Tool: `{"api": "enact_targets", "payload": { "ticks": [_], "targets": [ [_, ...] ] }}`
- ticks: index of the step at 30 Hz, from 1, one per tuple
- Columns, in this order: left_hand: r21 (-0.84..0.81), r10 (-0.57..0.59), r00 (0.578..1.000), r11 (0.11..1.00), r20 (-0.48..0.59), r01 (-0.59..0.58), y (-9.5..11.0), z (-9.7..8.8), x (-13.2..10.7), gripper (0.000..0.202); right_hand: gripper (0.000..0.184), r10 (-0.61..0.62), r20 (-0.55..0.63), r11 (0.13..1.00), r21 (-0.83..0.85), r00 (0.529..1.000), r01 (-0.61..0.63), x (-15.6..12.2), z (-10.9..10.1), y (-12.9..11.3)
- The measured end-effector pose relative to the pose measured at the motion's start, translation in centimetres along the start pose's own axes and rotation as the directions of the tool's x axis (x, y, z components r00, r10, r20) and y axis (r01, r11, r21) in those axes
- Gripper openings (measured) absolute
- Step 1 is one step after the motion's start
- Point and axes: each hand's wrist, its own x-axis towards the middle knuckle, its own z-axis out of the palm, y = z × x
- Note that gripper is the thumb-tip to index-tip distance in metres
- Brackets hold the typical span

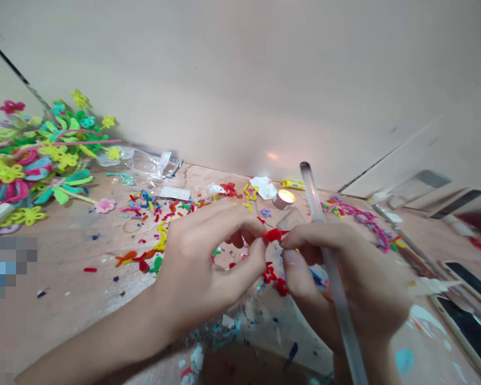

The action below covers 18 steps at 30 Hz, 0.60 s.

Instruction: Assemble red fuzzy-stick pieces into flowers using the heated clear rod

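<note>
Left hand [208,267]: narrow pinch; thumb and fingertips closed on one end of a small fuzzy red pipe-cleaner piece [273,235].
Right hand [344,283]: curled narrow; fingers wrapped around a long clear glue stick [332,272], whose tip points toward the far edge; thumb and forefinger press the other end of the red piece.
Held piece: between both hands, above the middle of a paint-stained wooden table [64,256].
Under the hands: a red pipe-cleaner star [269,274] and a red tuft [281,287], lying on the table.
Far edge: a lit tea-light candle [284,199], a yellow tube [293,184], crumpled white paper [263,187] and a yellow pipe-cleaner star [250,191].
Left of the hands: scattered multicoloured pipe-cleaner snippets [164,209] and a clear plastic bag [152,168].
Left end: a heap of bright pipe-cleaner flowers [36,155].
Right side: a pink-and-purple pipe-cleaner chain [361,220].
</note>
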Motion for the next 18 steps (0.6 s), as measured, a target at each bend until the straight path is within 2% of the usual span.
{"api": "enact_targets", "payload": {
  "ticks": [7,11,13,15,18],
  "targets": [
    [0.03,0.026,0.999,0.999,0.039,-0.027,-0.2,0.1,-0.1,0.014,0.021,-0.016,0.043,1.0,0.001,0.999,0.016,0.1,0.0,0.4],
    [0.063,-0.018,1.0,0.998,0.011,0.017,-0.3,-0.3,0.1,0.015,0.022,0.057,-0.078,0.998,0.039,0.995,-0.054,-0.5,-1.0,0.3],
    [0.072,-0.036,0.999,0.997,-0.002,0.036,-0.2,-0.4,0.2,0.016,0.018,0.073,-0.078,0.997,0.032,0.994,-0.071,-0.6,-1.3,0.1],
    [0.062,-0.034,0.999,0.997,-0.001,0.034,-0.1,-0.4,0.2,0.015,0.018,0.021,-0.016,1.0,-0.008,1.0,-0.021,-0.5,-1.2,-0.1],
    [0.029,-0.012,1.0,1.0,0.013,0.012,0.1,-0.2,0.0,0.014,0.023,-0.052,0.005,0.995,-0.087,0.999,0.053,-0.2,-0.4,-0.1]
  ]
}}
